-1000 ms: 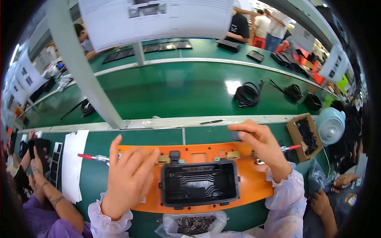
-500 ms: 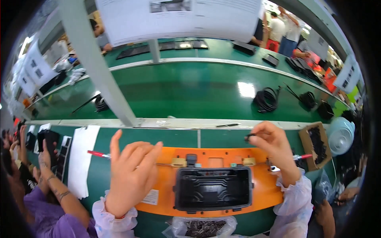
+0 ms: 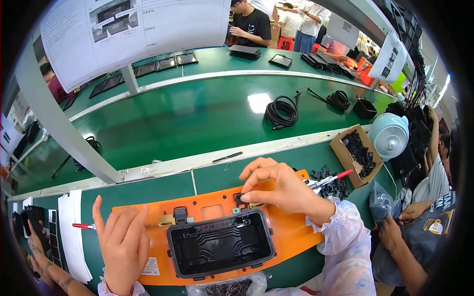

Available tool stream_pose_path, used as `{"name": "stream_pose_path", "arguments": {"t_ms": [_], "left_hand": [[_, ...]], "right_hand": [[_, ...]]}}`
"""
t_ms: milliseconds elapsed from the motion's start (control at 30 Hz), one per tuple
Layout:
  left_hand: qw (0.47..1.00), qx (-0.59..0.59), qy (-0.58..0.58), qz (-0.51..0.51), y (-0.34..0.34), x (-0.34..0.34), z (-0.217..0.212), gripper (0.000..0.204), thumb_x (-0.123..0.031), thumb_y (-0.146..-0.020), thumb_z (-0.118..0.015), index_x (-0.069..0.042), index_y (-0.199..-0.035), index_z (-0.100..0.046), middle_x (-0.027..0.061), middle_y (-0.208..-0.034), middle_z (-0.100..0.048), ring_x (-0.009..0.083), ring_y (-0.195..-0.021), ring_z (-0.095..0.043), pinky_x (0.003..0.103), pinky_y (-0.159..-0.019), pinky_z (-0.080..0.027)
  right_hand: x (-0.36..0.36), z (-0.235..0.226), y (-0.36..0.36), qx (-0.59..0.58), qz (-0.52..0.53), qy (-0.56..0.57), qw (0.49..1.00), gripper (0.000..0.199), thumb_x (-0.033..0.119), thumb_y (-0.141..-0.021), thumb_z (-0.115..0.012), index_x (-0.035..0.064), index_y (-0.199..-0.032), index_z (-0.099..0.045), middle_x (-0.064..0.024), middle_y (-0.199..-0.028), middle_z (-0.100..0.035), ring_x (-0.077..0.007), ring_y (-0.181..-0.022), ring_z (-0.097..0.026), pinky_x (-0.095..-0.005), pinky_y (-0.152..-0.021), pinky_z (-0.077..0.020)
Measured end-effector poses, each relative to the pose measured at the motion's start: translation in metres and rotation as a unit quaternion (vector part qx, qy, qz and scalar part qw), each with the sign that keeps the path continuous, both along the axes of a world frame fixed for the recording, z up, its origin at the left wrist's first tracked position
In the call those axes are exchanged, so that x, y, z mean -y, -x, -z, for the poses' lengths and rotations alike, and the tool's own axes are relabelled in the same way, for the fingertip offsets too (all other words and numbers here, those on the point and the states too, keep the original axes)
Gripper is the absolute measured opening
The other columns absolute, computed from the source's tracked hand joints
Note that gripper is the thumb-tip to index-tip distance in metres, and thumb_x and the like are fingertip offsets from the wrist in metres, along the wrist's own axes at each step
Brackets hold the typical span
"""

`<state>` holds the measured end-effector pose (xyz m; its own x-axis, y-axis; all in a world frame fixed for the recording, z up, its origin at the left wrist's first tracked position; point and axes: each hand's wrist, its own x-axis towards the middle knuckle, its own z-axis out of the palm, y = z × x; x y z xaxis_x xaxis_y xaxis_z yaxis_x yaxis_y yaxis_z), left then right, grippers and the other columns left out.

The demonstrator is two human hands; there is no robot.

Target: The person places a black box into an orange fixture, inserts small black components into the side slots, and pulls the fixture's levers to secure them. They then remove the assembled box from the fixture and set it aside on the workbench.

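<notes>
A black plastic box (image 3: 220,246), its inside facing up, sits on a curved orange board (image 3: 296,232). At its far right corner, my right hand (image 3: 284,190) pinches a small black clip (image 3: 240,199) between thumb and fingertips, down against the board. A similar black piece (image 3: 180,215) stands at the far left corner. Over the board's left part is my left hand (image 3: 121,241), its fingers apart and slightly bent, with nothing visible in them. Brass-coloured blocks (image 3: 167,220) flank the box, with a red-handled tool (image 3: 340,175) at the right and another red handle (image 3: 83,226) at the left.
A cardboard box (image 3: 355,153) of black parts stands at the right, with loose black pieces (image 3: 323,180) beside it and a blue fan (image 3: 390,135) behind. Small pins (image 3: 229,287) fill a plastic bag in front. White paper (image 3: 74,237) lies left. Co-workers sit at both sides.
My right hand has come down with the small black clip, from above the board to the box's far right corner. The view has swung right; my left hand stays raised and apart.
</notes>
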<state>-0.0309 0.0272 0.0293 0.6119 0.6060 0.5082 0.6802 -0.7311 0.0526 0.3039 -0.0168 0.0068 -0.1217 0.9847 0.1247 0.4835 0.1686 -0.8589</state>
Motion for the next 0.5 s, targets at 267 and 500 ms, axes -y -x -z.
{"name": "stream_pose_path", "arguments": {"t_ms": [267,500], "left_hand": [[0.999,-0.001,0.021,0.029,-0.002,0.002,0.0,0.043,0.006,-0.072,-0.063,0.0,-0.114,-0.069,0.0076,-0.094,-0.065,0.0252,-0.093,-0.065,0.067,-0.114,-0.024],[0.979,-0.004,0.027,0.202,-0.038,0.012,-0.007,0.043,0.0,-0.071,-0.069,-0.003,-0.114,-0.069,0.007,-0.107,-0.065,0.0243,-0.099,-0.064,0.064,-0.11,-0.03]], "right_hand": [[-0.002,-0.001,-0.004,-0.061,0.002,0.062,0.996,0.014,0.019,-0.081,-0.083,0.0076,-0.086,-0.078,-0.0068,-0.118,-0.06,-0.0222,-0.115,-0.054,-0.0372,-0.102,-0.0388],[-0.004,0.0,0.001,0.059,-0.033,-0.017,0.998,0.013,0.02,-0.082,-0.081,0.0076,-0.083,-0.076,-0.0072,-0.117,-0.06,-0.0233,-0.114,-0.054,-0.0367,-0.1,-0.0405]]}}
